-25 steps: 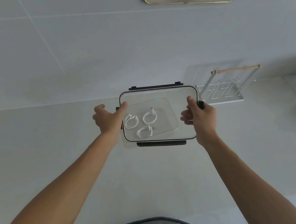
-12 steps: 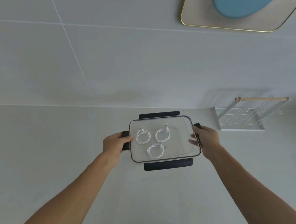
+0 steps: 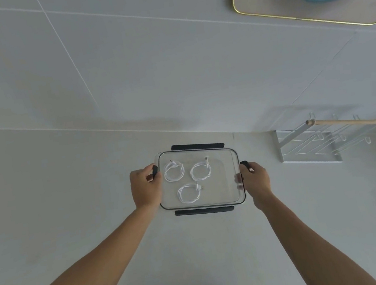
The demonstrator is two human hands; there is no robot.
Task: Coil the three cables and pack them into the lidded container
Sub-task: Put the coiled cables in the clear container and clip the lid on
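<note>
My left hand [image 3: 145, 188] and right hand [image 3: 254, 177] each grip a side clip of the container [image 3: 228, 198]. Clear, rigid, likely slick; hold the ends. Cables [image 3: 201, 171] weigh nothing.

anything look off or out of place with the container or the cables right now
Nothing stands out. The three white coiled cables lie apart inside the clear lidded container, which sits flat on the counter. The left hand and right hand are at its side latches; the long front and back latches stick outward, apparently not yet clipped.
</note>
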